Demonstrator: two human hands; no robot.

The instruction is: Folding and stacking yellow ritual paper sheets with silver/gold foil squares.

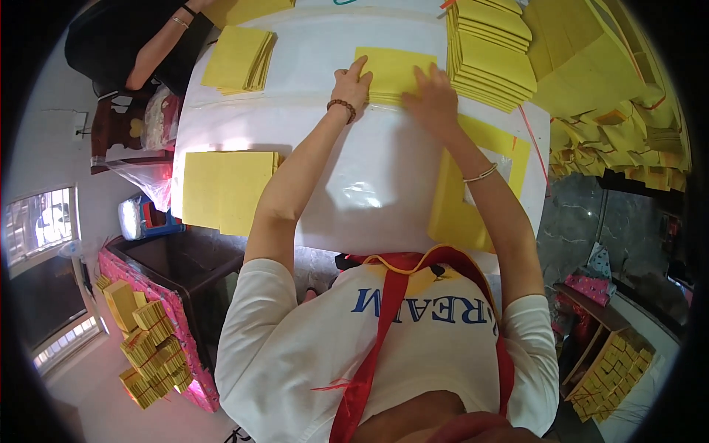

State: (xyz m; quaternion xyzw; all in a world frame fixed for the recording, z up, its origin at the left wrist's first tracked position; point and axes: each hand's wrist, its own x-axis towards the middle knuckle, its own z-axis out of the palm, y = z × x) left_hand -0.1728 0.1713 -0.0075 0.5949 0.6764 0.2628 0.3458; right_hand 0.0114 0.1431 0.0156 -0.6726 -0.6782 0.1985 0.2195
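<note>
A small stack of yellow paper sheets (396, 71) lies on the white-covered table (369, 173), beyond my chest. At its left edge rests my left hand (353, 86), fingers stretched out and apart, a beaded bracelet at the wrist. My right hand (433, 102) is over the stack's right end, its fingers spread and slightly blurred; a thin bangle circles that wrist. Neither hand is closed round anything that I can see. Under my right forearm lies a larger yellow sheet (450, 210) with a pale patch in it.
Yellow stacks stand at the far right (491, 59), far left (235, 59) and near left (225, 188) of the table. Another person's arm (159, 53) shows at upper left. A dark bin (192, 258) is at left, by yellow bundles (151, 343). More bundles (609, 376) are lower right.
</note>
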